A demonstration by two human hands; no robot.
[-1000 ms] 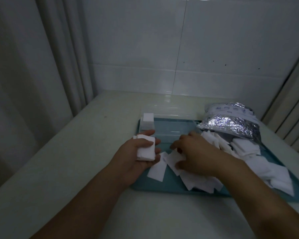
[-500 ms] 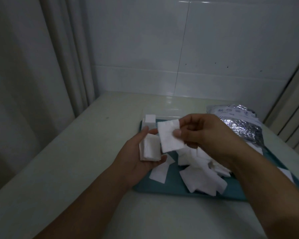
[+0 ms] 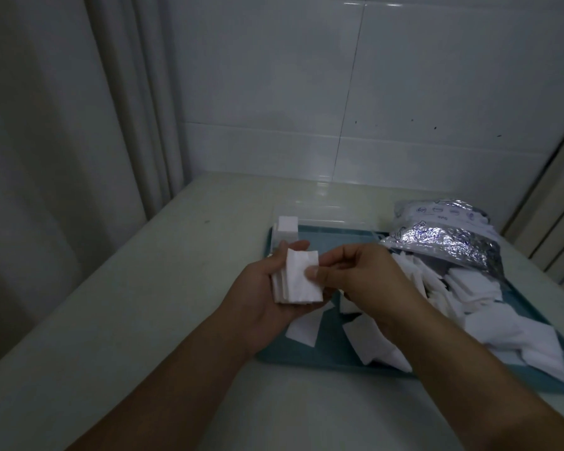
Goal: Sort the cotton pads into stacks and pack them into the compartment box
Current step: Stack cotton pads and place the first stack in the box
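My left hand (image 3: 261, 297) holds a small stack of white square cotton pads (image 3: 295, 278) above the left end of a teal tray (image 3: 310, 354). My right hand (image 3: 365, 284) pinches the top pad of that stack between thumb and fingers. Several loose pads (image 3: 476, 307) lie scattered over the tray, mostly to the right. A clear compartment box (image 3: 326, 219) stands at the tray's far edge, with one finished stack of pads (image 3: 288, 226) in its left compartment.
A silver foil bag (image 3: 443, 236) lies open at the tray's back right, pads spilling from it. The tray sits on a pale counter (image 3: 144, 304) in a corner, with a tiled wall behind and a curtain on the left.
My right hand lifted one pad from the tray pile and brought it left onto the stack in my left hand. The left hand rose a little with its stack.
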